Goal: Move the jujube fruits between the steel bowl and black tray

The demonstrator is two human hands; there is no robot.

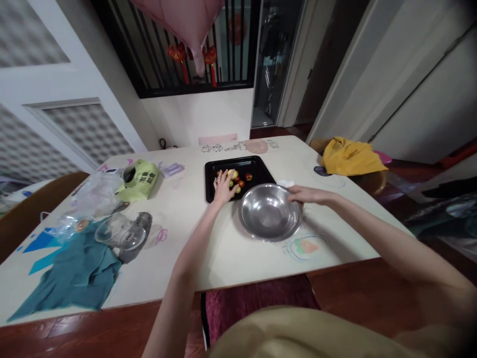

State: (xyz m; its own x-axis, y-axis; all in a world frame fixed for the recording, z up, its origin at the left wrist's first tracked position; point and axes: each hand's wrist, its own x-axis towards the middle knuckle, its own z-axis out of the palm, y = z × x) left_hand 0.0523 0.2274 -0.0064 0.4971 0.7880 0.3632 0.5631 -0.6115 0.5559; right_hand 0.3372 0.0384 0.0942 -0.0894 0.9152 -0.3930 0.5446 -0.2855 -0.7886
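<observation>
My left hand (224,186) rests over several small red, yellow and green fruits (241,184), perhaps cherry tomatoes or jujubes, with its fingers spread. The fruits lie together in a black rectangular tray (261,171) on the table. My right hand (303,194) grips the right rim of a shiny metal bowl (266,214). Nothing shows inside the bowl, and it sits in front of the tray, hiding the tray's near right corner. Something white (285,183), like a tissue, shows just behind the bowl's rim.
Toward the left of the white table (175,268) are a teal cloth (78,273), a clear plastic cup (128,233), plastic bags (99,191) and a yellow-green box (140,180). A yellow cloth (348,156) drapes a chair at the right. A pink balloon (182,22) hangs beyond the table.
</observation>
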